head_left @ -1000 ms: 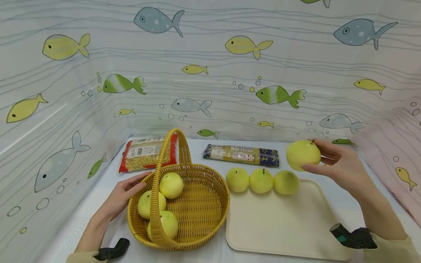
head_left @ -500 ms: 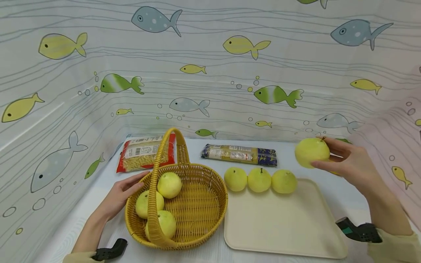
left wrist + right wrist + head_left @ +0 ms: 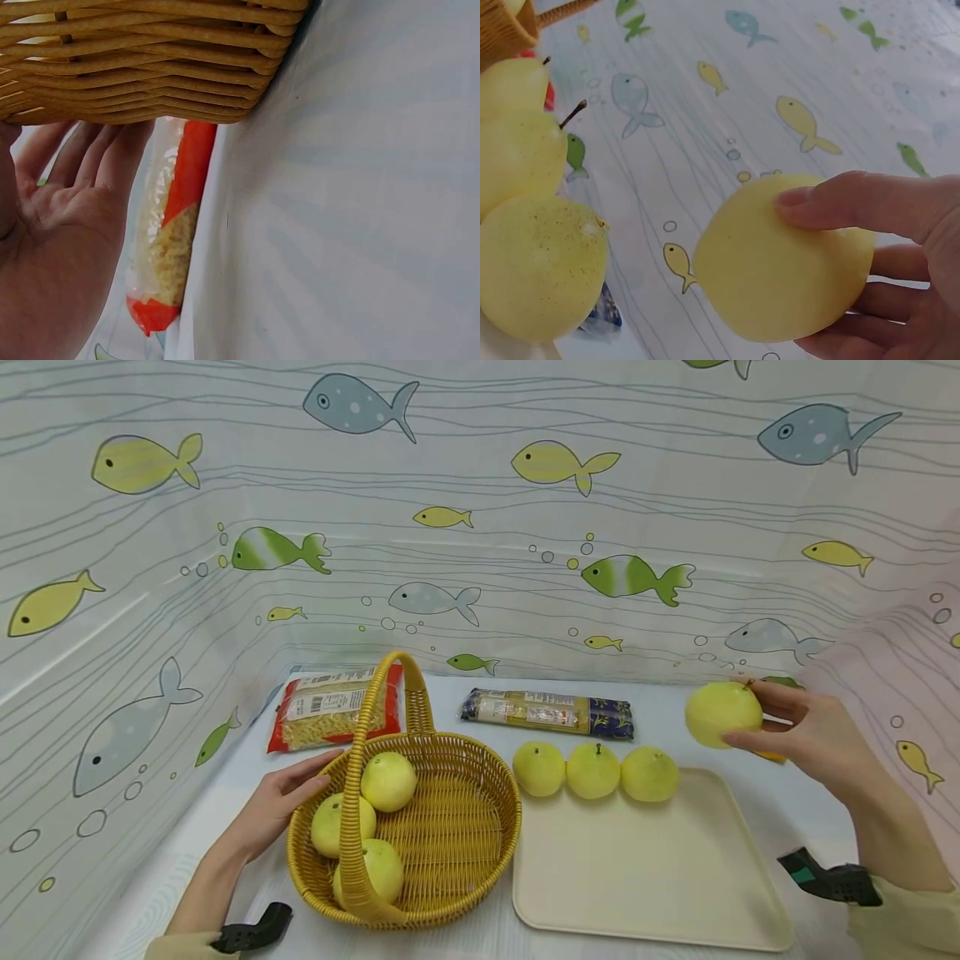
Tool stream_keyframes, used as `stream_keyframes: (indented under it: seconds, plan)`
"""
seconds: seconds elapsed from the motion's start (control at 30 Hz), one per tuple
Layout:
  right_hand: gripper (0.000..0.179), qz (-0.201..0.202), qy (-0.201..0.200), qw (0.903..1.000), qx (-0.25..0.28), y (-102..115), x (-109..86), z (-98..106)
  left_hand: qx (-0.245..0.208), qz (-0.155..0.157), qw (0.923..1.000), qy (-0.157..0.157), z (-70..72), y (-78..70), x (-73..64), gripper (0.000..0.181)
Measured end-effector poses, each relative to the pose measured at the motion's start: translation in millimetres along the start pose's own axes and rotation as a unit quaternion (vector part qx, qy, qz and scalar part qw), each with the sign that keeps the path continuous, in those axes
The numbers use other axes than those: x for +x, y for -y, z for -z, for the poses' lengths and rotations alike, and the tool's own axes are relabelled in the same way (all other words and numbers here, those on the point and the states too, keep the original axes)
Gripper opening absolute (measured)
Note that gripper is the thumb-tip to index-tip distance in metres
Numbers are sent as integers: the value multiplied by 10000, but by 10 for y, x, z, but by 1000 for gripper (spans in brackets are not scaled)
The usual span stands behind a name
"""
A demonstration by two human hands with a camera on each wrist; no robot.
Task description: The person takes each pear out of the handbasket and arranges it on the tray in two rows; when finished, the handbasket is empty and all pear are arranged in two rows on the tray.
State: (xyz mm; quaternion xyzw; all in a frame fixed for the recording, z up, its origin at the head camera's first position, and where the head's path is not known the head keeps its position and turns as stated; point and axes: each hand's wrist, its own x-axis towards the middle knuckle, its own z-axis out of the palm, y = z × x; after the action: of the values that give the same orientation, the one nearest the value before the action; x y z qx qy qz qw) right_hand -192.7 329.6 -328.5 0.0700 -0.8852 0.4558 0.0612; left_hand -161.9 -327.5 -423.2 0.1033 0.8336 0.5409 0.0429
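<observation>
My right hand [image 3: 821, 735] grips a round yellow pear [image 3: 723, 715] above the table, beyond the far right corner of the beige tray. In the right wrist view the thumb lies over the pear [image 3: 780, 259], with the other fingers behind it. At the left, my left hand [image 3: 281, 802] rests against the outer side of a wicker basket [image 3: 465, 914] with a tall handle. Its fingers reach along the basket wall [image 3: 150, 67] in the left wrist view, their tips hidden. Three pears [image 3: 388, 782] sit in the basket's left half.
Three more pears [image 3: 594, 771] stand in a row along the back edge of the tray [image 3: 645, 868]. Behind them lies a long pasta packet [image 3: 547, 713]. A red-edged pasta bag [image 3: 330, 710] is behind the basket. A fish-patterned curtain [image 3: 480, 527] encloses the table.
My right hand has carried the pear to the right, away from the row, and lowered it slightly in the last half second. The left hand and basket stay put.
</observation>
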Motion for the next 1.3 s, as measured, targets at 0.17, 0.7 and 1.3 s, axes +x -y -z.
stream_keyframes:
  seconds: [0.17,0.7,1.3]
  plan:
    - [80,22,133,9998,-168,-123,38,33,-46,48,10000,-9,-7,3,10,48]
    - [70,239,528,9982,-141,-350,115,-4,-9,58,10000,-20,-15,9,-6,48]
    - [66,209,1225,9922,-3,-526,135,-14,-31,-35,10000,21,-5,8,-5,47]
